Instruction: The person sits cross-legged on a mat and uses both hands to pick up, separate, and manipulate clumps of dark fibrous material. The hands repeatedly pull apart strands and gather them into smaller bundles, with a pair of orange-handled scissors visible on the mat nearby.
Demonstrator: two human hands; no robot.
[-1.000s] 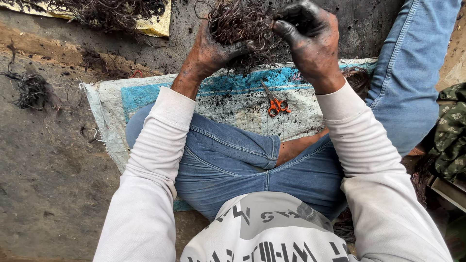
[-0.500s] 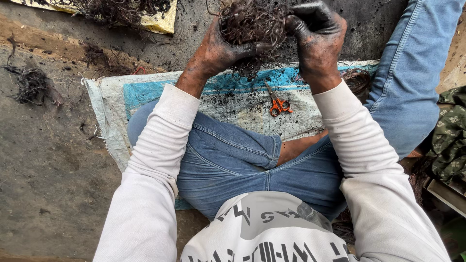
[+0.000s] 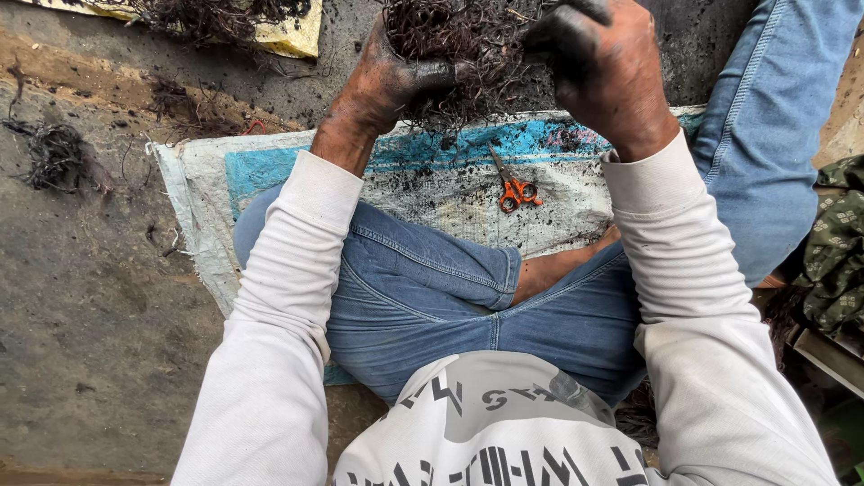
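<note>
Both soot-blackened hands were raised over the lap, gripping one tangled clump of dark wiry fibres (image 3: 459,54) near the top edge of the view. The left hand (image 3: 382,81) held the clump from its left side, the thumb (image 3: 432,74) laid across the underside of the mass and the other fingers curled up into it, mostly buried among the strands. The right hand (image 3: 603,63) clasped the clump's right side, its fingers (image 3: 562,36) bent tightly over the fibres, the back of the hand turned toward the camera, so how deep the fingertips went could not be told. Loose strands hung from the clump above a woven sack (image 3: 270,171), white with a blue patch, spread on the ground beneath the crossed legs in blue jeans (image 3: 423,288). A small pair of orange-handled scissors (image 3: 515,189) lay on the sack just below the hands, apart from them. A smaller tuft of fibres (image 3: 56,155) lay on the bare ground, well off to the left.
</note>
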